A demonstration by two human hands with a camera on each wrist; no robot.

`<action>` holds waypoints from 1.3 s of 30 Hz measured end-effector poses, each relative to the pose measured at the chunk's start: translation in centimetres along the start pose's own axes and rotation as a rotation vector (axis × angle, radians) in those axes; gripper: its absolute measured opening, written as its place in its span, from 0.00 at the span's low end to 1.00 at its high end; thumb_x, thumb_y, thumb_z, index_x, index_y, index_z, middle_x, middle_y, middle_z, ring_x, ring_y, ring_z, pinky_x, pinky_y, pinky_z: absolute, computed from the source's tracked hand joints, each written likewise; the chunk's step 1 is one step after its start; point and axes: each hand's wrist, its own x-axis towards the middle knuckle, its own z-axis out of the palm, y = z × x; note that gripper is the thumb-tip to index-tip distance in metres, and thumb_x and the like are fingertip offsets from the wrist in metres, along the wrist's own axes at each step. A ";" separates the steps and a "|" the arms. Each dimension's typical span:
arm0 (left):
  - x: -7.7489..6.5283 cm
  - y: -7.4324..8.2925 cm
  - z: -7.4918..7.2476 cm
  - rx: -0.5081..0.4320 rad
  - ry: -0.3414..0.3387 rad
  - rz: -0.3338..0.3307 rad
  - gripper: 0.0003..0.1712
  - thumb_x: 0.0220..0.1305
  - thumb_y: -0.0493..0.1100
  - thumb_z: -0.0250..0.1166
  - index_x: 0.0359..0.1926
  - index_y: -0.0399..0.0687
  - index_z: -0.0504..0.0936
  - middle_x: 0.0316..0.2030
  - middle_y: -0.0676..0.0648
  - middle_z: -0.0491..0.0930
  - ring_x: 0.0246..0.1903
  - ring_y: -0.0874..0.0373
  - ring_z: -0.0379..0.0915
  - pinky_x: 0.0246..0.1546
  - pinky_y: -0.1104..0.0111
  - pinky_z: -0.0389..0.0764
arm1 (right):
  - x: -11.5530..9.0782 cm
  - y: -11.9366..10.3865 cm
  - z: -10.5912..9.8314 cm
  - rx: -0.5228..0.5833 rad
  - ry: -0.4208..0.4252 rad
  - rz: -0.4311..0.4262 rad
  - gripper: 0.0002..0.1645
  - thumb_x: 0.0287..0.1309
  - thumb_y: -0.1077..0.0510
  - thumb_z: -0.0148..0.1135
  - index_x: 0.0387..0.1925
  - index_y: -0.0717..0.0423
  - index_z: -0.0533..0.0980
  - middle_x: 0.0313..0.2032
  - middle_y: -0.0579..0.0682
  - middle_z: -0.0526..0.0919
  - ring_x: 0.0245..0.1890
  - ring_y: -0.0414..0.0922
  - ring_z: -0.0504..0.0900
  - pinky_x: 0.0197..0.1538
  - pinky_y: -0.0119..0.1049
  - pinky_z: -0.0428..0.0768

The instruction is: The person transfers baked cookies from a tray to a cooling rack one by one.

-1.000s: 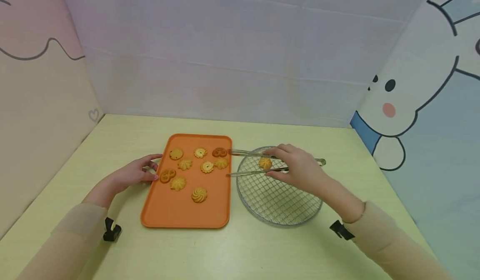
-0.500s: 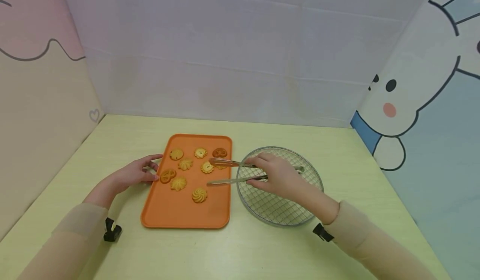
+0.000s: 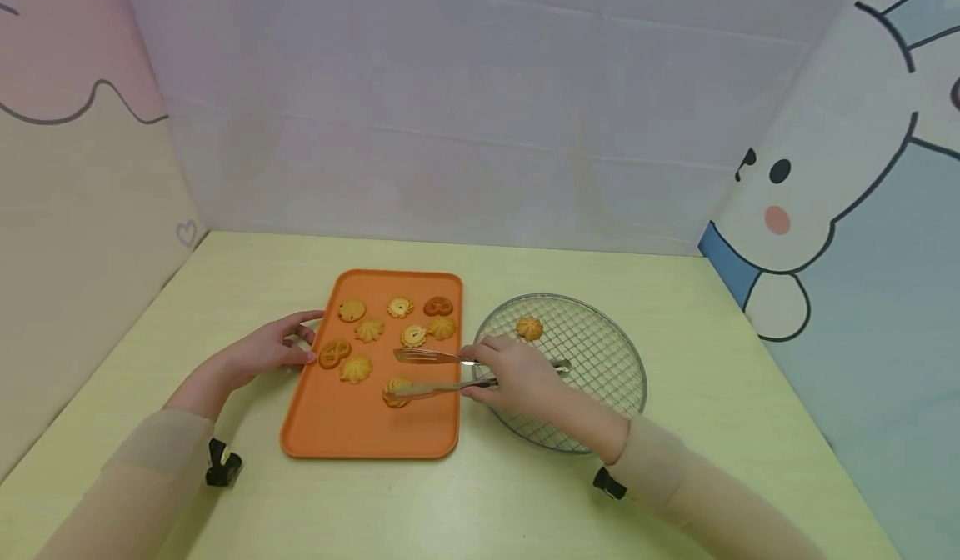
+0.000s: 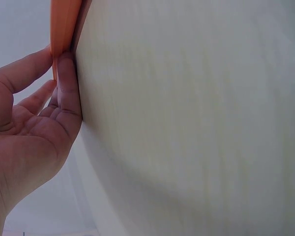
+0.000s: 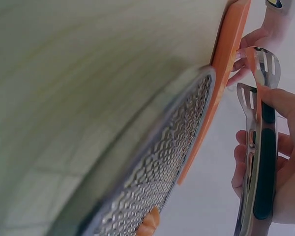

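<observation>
1. Walls stand around the work: a plain whitish back wall [image 3: 480,127] at twelve o'clock, with printed drawings on either side, among them a small heart outline [image 3: 187,232] at ten and a white cartoon rabbit [image 3: 795,177] at two.
2. The pale yellow-green wood-grain tabletop [image 3: 525,502] runs from the back wall's foot to six o'clock, with wide margins beyond and below the tray and rack.
3. The orange rectangular tray [image 3: 375,427] lies flat, left of centre, its low raised rim just beside the rack; a narrow strip of tabletop parts them. It bears nine golden and brown biscuits, mostly in its far half.
4. The round silver wire-mesh rack [image 3: 600,377] sits at the tray's three o'clock.
5. The left hand [image 3: 266,347] grips the tray's rim at ten o'clock, fingers bent.
6. The right hand [image 3: 517,372], over the rack's nine o'clock edge, holds the metal serving tongs [image 3: 431,357], which have dark green grip panels; their slotted ends are spread wide above the tray.
7. The swirled golden biscuit [image 3: 395,397], at the tray's five o'clock, is partly covered by the nearer tong end; whether they touch cannot be told.
8. One ridged golden biscuit [image 3: 528,329] rests on the rack at eleven o'clock.
</observation>
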 end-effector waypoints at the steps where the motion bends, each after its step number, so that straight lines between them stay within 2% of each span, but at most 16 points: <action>1: 0.0 0.0 0.0 -0.003 -0.002 0.002 0.44 0.61 0.37 0.62 0.72 0.40 0.48 0.48 0.38 0.63 0.38 0.55 0.67 0.34 0.69 0.71 | 0.1 -0.1 0.2 -0.001 -0.013 0.007 0.25 0.51 0.42 0.67 0.50 0.45 0.76 0.42 0.43 0.80 0.39 0.40 0.80 0.32 0.32 0.78; 6: 0.2 -0.2 -0.1 -0.011 -0.009 0.005 0.44 0.61 0.37 0.62 0.72 0.40 0.47 0.49 0.38 0.62 0.38 0.54 0.68 0.36 0.69 0.73 | 0.3 -0.5 0.8 -0.003 -0.064 0.036 0.25 0.51 0.42 0.68 0.50 0.45 0.77 0.42 0.41 0.80 0.42 0.40 0.79 0.37 0.33 0.78; 17: 0.1 -0.1 0.0 -0.011 -0.014 0.001 0.44 0.62 0.38 0.62 0.72 0.40 0.47 0.50 0.37 0.62 0.39 0.53 0.68 0.36 0.68 0.73 | 0.8 -0.7 1.2 0.018 -0.123 0.037 0.24 0.53 0.43 0.67 0.50 0.46 0.76 0.43 0.42 0.80 0.39 0.40 0.80 0.32 0.29 0.77; 27: 0.1 -0.2 0.0 -0.018 -0.019 0.012 0.44 0.62 0.38 0.62 0.72 0.38 0.46 0.49 0.37 0.63 0.42 0.52 0.68 0.39 0.69 0.76 | 1.3 -0.8 1.6 0.057 -0.168 0.053 0.22 0.56 0.44 0.65 0.50 0.46 0.76 0.43 0.43 0.81 0.39 0.39 0.80 0.34 0.31 0.77; 39: 0.2 -0.3 0.0 -0.025 -0.018 0.020 0.44 0.62 0.37 0.62 0.72 0.38 0.46 0.48 0.38 0.63 0.41 0.53 0.68 0.39 0.69 0.75 | 1.3 -0.7 1.6 0.068 -0.168 0.063 0.21 0.57 0.43 0.63 0.50 0.44 0.76 0.44 0.43 0.81 0.42 0.40 0.80 0.33 0.32 0.76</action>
